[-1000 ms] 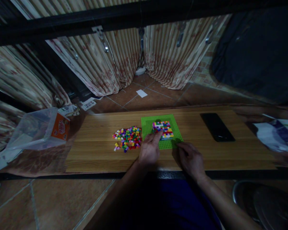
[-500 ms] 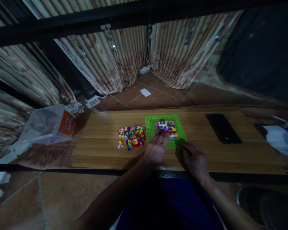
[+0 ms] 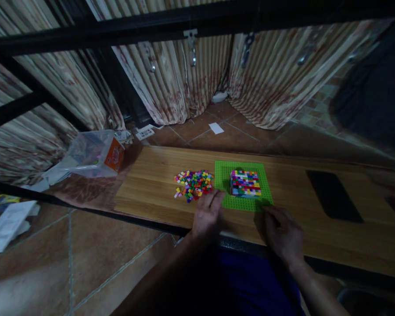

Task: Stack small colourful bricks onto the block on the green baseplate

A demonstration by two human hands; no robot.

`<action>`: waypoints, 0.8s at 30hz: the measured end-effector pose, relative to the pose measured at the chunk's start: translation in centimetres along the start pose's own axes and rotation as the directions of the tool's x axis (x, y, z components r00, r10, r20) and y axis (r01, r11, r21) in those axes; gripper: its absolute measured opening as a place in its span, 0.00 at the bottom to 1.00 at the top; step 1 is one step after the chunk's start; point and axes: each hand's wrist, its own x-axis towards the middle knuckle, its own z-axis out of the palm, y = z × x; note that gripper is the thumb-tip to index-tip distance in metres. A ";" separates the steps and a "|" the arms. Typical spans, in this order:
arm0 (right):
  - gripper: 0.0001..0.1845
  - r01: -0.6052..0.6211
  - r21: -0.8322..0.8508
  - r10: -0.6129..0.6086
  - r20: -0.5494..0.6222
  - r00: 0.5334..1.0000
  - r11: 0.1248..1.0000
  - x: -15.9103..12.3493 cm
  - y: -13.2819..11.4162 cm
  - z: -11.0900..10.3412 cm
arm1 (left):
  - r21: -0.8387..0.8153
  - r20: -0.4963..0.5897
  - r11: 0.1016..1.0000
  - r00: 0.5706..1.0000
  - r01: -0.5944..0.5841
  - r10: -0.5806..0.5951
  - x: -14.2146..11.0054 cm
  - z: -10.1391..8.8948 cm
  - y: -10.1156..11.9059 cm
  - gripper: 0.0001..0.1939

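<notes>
A green studded baseplate (image 3: 223, 175) lies on the wooden board, and on it stands a rectangular block built of small multicoloured bricks (image 3: 245, 182). To its left is a loose pile of small coloured bricks (image 3: 195, 182). My left hand (image 3: 209, 213) is at the front left corner of the baseplate, close to the pile's right edge. Its fingers are loosely bent and slightly apart, with nothing visible in them. My right hand (image 3: 283, 228) has its thumb and index finger closed at the baseplate's front right corner; the other fingers are curled under.
A black phone (image 3: 334, 195) lies on the right of the wooden board (image 3: 151, 184). Left of the board, on the floor, stands a clear plastic box (image 3: 88, 153) with an orange label. Striped curtains (image 3: 174, 83) hang behind a dark metal bar. A white paper (image 3: 216, 128) lies on the tiles.
My left hand has come off the brick block and moved left and back toward the loose pile. My right hand stays at the baseplate corner. The camera view has turned left.
</notes>
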 end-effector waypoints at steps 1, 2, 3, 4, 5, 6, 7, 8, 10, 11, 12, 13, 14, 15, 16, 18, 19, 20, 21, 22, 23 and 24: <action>0.16 -0.001 0.001 0.001 -0.001 1.000 1.000 0.0 0.0 0.0 | 0.029 -0.031 0.999 0.999 0.039 -0.038 -0.6 -0.6 -0.7 0.19; 0.16 -0.001 0.000 0.001 0.002 1.000 1.000 0.0 0.1 0.0 | 0.061 -0.046 0.995 0.996 0.082 -0.079 -1.1 -1.2 -1.5 0.17; 0.16 0.001 -0.004 -0.001 0.006 1.000 1.000 0.0 0.1 0.0 | 0.086 -0.055 0.988 0.991 0.127 -0.123 -1.7 -1.9 -2.3 0.15; 0.16 0.005 -0.009 -0.005 0.008 1.000 1.000 0.0 0.2 0.0 | 0.108 -0.069 0.979 0.984 0.172 -0.165 -2.2 -2.5 -3.1 0.14; 0.16 0.010 -0.016 -0.009 0.009 1.000 1.000 0.0 0.2 0.0 | 0.129 -0.084 0.969 0.976 0.208 -0.198 -2.7 -3.0 -3.8 0.12; 0.16 0.013 -0.022 -0.012 0.009 1.000 1.000 0.0 0.2 0.0 | 0.151 -0.100 0.957 0.967 0.249 -0.236 -3.0 -3.5 -4.5 0.11; 0.17 0.015 -0.026 -0.014 0.007 1.000 1.000 0.0 0.3 0.0 | 0.170 -0.094 0.944 0.958 0.284 -0.271 -3.3 -3.8 -5.1 0.11; 0.17 0.014 -0.027 -0.014 0.004 1.000 1.000 0.0 0.3 0.0 | 0.188 -0.081 0.932 0.951 0.309 -0.299 -3.4 -4.1 -5.5 0.10; 0.17 0.016 -0.026 -0.016 -0.003 1.000 1.000 0.0 0.3 0.1 | 0.224 -0.043 0.913 0.940 0.340 -0.340 -3.4 -4.3 -6.0 0.10; 0.16 0.018 -0.024 -0.018 -0.008 1.000 1.000 0.0 0.3 0.1 | 0.239 -0.026 0.906 0.935 0.348 -0.352 -3.2 -4.3 -6.1 0.10; 0.16 0.020 -0.022 -0.020 -0.012 1.000 1.000 0.0 0.3 0.1 | 0.253 -0.012 0.900 0.932 0.354 -0.363 -3.0 -4.2 -6.1 0.10; 0.16 0.022 -0.022 -0.022 -0.015 1.000 1.000 0.0 0.3 0.1 | 0.265 -0.003 0.894 0.928 0.361 -0.374 -2.7 -4.2 -6.0 0.11; 0.16 0.022 -0.025 -0.023 -0.016 1.000 0.999 -0.1 0.3 0.1 | 0.276 0.005 0.888 0.923 0.368 -0.384 -2.4 -4.2 -6.0 0.10; 0.16 0.020 -0.029 -0.020 -0.016 1.000 0.999 -0.1 0.3 0.1 | 0.286 0.015 0.882 0.919 0.374 -0.394 -2.1 -4.2 -5.9 0.10; 0.16 0.016 -0.034 -0.016 -0.015 1.000 0.999 -0.1 0.3 0.1 | 0.296 0.029 0.878 0.915 0.377 -0.403 -1.8 -4.2 -5.9 0.09; 0.16 0.011 -0.045 -0.012 -0.012 1.000 0.999 -0.1 0.3 0.1 | 0.308 0.057 0.874 0.910 0.375 -0.410 -1.4 -4.3 -5.9 0.07; 0.16 0.012 -0.048 -0.012 -0.011 1.000 0.999 -0.1 0.3 0.1 | 0.310 0.069 0.876 0.911 0.369 -0.407 -1.3 -4.4 -6.0 0.07; 0.16 0.014 -0.049 -0.014 -0.008 1.000 0.999 0.0 0.3 0.1 | 0.310 0.077 0.879 0.912 0.362 -0.403 -1.3 -4.4 -6.0 0.08; 0.17 0.018 -0.048 -0.018 -0.006 1.000 0.999 0.0 0.3 0.0 | 0.307 0.080 0.882 0.914 0.357 -0.398 -1.3 -4.4 -6.1 0.09; 0.17 0.022 -0.047 -0.023 -0.004 1.000 0.999 0.0 0.3 0.0 | 0.303 0.077 0.885 0.917 0.353 -0.392 -1.4 -4.4 -6.2 0.10; 0.17 0.027 -0.044 -0.027 -0.003 1.000 0.999 0.0 0.3 0.0 | 0.297 0.069 0.888 0.920 0.351 -0.386 -1.5 -4.3 -6.3 0.11; 0.17 0.030 -0.041 -0.030 -0.001 1.000 0.999 0.0 0.3 0.0 | 0.287 0.056 0.892 0.924 0.349 -0.379 -1.7 -4.3 -6.4 0.11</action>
